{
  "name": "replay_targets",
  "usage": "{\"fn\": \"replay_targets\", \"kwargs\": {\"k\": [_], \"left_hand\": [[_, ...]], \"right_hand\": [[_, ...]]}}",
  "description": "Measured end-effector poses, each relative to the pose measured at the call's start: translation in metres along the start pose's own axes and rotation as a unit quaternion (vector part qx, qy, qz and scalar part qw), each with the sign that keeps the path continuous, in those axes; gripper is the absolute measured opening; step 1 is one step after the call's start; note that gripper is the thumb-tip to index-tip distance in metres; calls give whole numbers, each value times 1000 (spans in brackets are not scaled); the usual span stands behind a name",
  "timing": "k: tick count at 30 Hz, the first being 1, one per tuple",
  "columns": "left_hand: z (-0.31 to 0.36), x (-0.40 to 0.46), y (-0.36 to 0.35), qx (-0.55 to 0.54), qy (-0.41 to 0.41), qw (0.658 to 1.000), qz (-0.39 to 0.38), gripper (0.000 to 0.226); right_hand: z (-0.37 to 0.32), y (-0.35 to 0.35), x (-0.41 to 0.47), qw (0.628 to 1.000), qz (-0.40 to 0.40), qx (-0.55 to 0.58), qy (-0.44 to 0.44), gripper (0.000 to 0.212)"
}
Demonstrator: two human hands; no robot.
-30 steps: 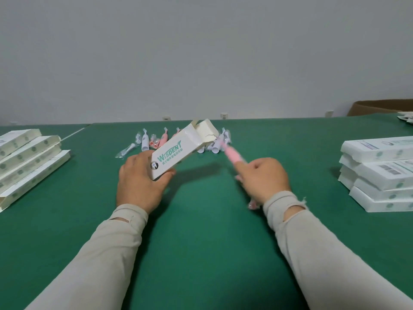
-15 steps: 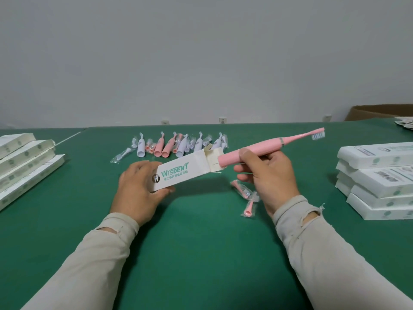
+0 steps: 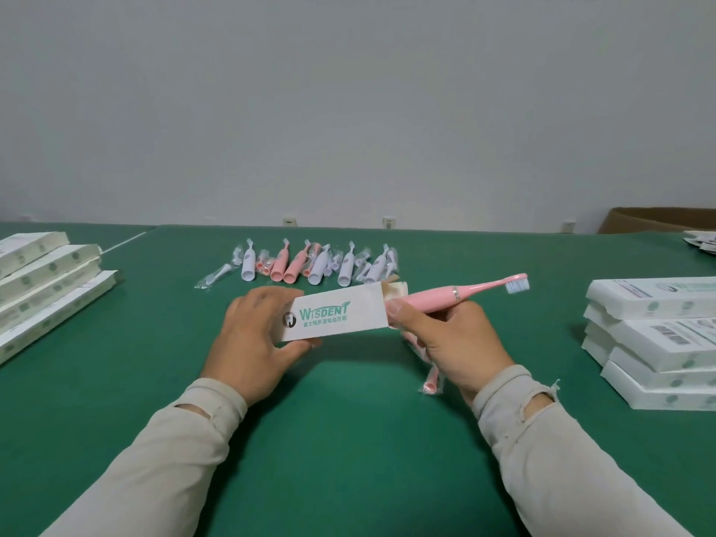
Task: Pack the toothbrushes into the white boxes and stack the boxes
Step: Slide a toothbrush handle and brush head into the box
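Observation:
My left hand grips a white box printed "WISDENT", held level above the green table, its open flap end facing right. My right hand holds a pink electric toothbrush by its handle. The handle's base is inside the box's open end, and the bristle head points right. Under my right hand lie wrapped pink brush heads. Farther back is a row of several white and pink toothbrush handles and wrapped heads.
A stack of white boxes stands at the right. Another pile of white boxes lies at the left edge. A brown cardboard carton sits at the far right back, with some packets in front of it.
My right hand picked up the pink toothbrush, turned it level and slid its base into the box's open end. My left hand lowered the box from tilted to level.

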State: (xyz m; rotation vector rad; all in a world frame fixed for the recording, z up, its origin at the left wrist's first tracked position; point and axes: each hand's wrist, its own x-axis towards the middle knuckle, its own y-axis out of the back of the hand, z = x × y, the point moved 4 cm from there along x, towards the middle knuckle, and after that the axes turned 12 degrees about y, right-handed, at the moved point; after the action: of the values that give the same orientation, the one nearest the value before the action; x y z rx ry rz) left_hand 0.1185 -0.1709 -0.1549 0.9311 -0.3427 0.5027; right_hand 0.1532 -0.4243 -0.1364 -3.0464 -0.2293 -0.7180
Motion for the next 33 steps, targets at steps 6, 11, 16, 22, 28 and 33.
{"fn": "replay_targets", "kwargs": {"k": [6,11,16,22,28,33], "left_hand": [[-9,3,2,17,42,999,20,58],[-15,3,2,34,68,997,27,57],[-13,1,4,17,72,997,29,58],[-8,-1,4,17,57,998,17,61],[-8,-1,4,28,62,998,15,61],[-9,0,1,33,55,998,4,61]], "right_hand": [[12,2,2,995,71,8,-72,33],[9,23,9,977,203,55,-19,19],[4,23,8,976,211,4,51,9],[2,26,6,971,232,9,62,11],[1,23,5,985,163,-22,45,4],[3,4,2,998,43,-52,11,12]]}}
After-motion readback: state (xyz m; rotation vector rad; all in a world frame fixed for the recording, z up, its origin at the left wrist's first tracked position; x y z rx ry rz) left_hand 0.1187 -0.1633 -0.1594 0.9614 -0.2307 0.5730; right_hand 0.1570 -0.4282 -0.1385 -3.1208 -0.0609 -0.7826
